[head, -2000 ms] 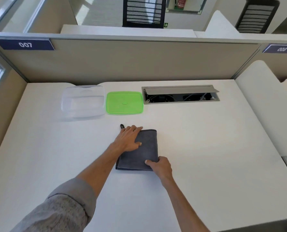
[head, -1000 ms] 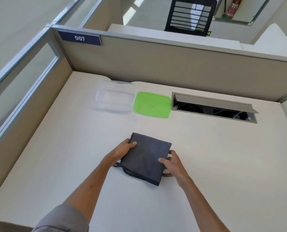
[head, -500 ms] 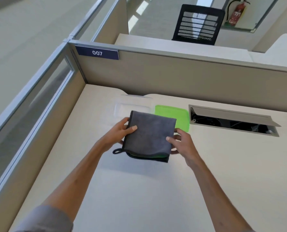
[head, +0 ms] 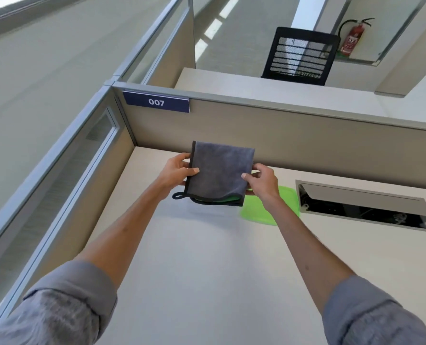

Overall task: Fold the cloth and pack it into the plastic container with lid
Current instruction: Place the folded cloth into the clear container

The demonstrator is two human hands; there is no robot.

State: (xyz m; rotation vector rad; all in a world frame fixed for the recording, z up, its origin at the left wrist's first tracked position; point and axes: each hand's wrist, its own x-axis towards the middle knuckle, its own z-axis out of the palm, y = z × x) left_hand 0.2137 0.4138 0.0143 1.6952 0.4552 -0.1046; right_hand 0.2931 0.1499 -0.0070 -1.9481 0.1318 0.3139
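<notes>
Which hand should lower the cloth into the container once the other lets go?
Probably the left hand. It grips the cloth on the side away from the green lid, and the cloth hides the container, so it is likely underneath. The right hand hangs over the lid.

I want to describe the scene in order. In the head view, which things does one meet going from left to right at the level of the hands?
Left hand → folded grey cloth → right hand → green lid → open cable hatch.
</notes>
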